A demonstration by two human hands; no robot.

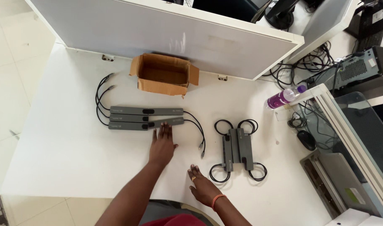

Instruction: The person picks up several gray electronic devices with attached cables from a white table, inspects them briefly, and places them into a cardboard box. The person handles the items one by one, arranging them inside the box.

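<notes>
The tabletop (74, 159) is plain white, and on it the cardboard box (164, 75) is brown. Just in front of the box lie dark grey hub bars (145, 117) with black cables (100, 100); well to the box's right stands a clear bottle (283, 97) of purple liquid. The right hand (204, 188) wears an orange wristband (217, 200) and a gold ring (193, 178).

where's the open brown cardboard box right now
The open brown cardboard box sits at the back of the white table, against the white partition panel, behind the row of grey hubs.

An office: white desk (66, 159) with partition panel (166, 33), desktop computer tower (361, 69), tangled cables (308, 67) beyond.
</notes>
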